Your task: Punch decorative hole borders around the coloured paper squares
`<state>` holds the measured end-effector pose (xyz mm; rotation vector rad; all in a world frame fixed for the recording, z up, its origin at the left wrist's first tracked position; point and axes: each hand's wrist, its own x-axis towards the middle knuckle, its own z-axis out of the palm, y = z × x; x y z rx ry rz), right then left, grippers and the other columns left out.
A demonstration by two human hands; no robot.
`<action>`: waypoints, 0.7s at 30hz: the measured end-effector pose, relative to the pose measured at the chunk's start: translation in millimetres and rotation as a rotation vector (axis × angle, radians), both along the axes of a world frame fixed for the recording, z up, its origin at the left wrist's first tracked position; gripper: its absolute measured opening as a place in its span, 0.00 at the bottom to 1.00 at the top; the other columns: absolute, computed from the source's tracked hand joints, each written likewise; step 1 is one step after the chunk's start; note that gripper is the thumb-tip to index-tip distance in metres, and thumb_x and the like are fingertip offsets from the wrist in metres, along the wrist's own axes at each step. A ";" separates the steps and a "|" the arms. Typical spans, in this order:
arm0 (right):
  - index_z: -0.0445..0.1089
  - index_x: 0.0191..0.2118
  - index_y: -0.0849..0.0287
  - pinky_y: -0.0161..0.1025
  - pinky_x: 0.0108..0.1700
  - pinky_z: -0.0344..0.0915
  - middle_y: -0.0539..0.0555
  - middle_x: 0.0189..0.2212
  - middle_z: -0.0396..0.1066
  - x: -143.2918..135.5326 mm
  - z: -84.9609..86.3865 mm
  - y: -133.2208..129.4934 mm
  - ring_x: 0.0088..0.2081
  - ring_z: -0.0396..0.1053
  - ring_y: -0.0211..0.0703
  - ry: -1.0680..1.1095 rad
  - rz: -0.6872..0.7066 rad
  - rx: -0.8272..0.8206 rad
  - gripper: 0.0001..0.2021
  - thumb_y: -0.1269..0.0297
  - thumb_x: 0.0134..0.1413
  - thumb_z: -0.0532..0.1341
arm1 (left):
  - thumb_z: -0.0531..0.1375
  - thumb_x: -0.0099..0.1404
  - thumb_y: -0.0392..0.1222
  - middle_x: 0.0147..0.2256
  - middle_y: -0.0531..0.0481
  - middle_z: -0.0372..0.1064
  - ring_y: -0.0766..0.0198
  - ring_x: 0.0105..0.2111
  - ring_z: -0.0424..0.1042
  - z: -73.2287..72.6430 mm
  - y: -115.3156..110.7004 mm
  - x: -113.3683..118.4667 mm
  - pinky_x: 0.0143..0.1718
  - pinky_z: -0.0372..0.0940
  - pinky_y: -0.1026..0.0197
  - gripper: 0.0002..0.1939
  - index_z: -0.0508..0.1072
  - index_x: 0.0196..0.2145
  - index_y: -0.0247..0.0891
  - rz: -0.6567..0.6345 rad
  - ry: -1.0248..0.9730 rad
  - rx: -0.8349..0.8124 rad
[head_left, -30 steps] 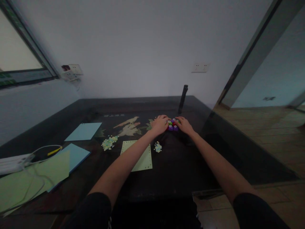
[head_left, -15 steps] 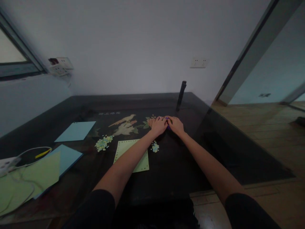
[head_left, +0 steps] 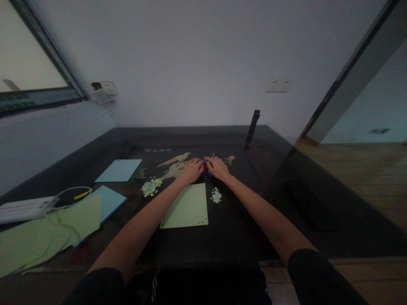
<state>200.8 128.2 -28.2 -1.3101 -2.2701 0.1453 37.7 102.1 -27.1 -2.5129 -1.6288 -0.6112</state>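
My left hand (head_left: 192, 170) and my right hand (head_left: 217, 168) meet over the black tabletop, just beyond a sheet of light green paper. Between them is a small purple and red object (head_left: 207, 167), largely covered by the fingers, so its kind is unclear. Both hands are closed around its sides. The green sheet (head_left: 187, 207) has small holes along its edges, and my left forearm crosses above its left part. Small paper bits lie in a larger pile (head_left: 151, 187) left of the sheet and a smaller pile (head_left: 216, 195) on its right.
Blue paper (head_left: 119, 170) lies at the left, with more blue paper (head_left: 111, 201) and green sheets (head_left: 85, 216) nearer. A white power strip (head_left: 27, 209) with cables sits at the left edge. A black cylinder (head_left: 252, 129) stands at the back right, before the wall.
Both hands have moved left across the tabletop with the purple and red object between them. The view has turned left, and more of the green sheet shows.
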 end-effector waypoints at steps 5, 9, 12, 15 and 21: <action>0.63 0.56 0.58 0.44 0.58 0.54 0.56 0.53 0.67 -30.6 3.5 -2.0 0.56 0.61 0.45 -0.051 0.039 0.007 0.20 0.60 0.63 0.47 | 0.45 0.68 0.41 0.50 0.44 0.65 0.59 0.52 0.62 0.0 -4.4 -33.4 0.56 0.54 0.55 0.18 0.68 0.49 0.37 0.005 0.009 -0.006; 0.63 0.57 0.59 0.42 0.58 0.53 0.55 0.54 0.66 -44.6 3.5 -3.6 0.56 0.61 0.45 -0.081 0.066 0.001 0.21 0.61 0.63 0.46 | 0.44 0.69 0.43 0.51 0.44 0.64 0.58 0.52 0.62 -0.8 -7.9 -50.5 0.55 0.55 0.54 0.19 0.66 0.51 0.38 0.020 -0.007 -0.016; 0.61 0.58 0.62 0.42 0.59 0.52 0.57 0.55 0.65 -51.3 2.1 -3.9 0.56 0.60 0.46 -0.099 0.098 -0.001 0.22 0.61 0.63 0.46 | 0.44 0.69 0.45 0.52 0.44 0.64 0.57 0.52 0.62 -1.0 -9.6 -59.9 0.55 0.55 0.53 0.19 0.66 0.52 0.39 0.031 -0.012 -0.029; 0.60 0.58 0.63 0.43 0.60 0.51 0.59 0.56 0.64 -55.9 0.2 -4.1 0.57 0.60 0.46 -0.103 0.127 -0.009 0.22 0.61 0.63 0.45 | 0.44 0.69 0.45 0.52 0.44 0.64 0.58 0.52 0.62 -0.5 -11.0 -67.0 0.56 0.55 0.53 0.19 0.66 0.52 0.39 0.025 -0.014 -0.045; 0.61 0.58 0.64 0.44 0.62 0.46 0.61 0.57 0.62 -60.2 -3.4 -3.7 0.58 0.59 0.44 -0.040 0.196 -0.001 0.21 0.63 0.63 0.45 | 0.45 0.69 0.46 0.55 0.43 0.62 0.59 0.54 0.61 0.3 -15.6 -73.6 0.57 0.55 0.52 0.20 0.63 0.54 0.38 0.001 -0.003 -0.041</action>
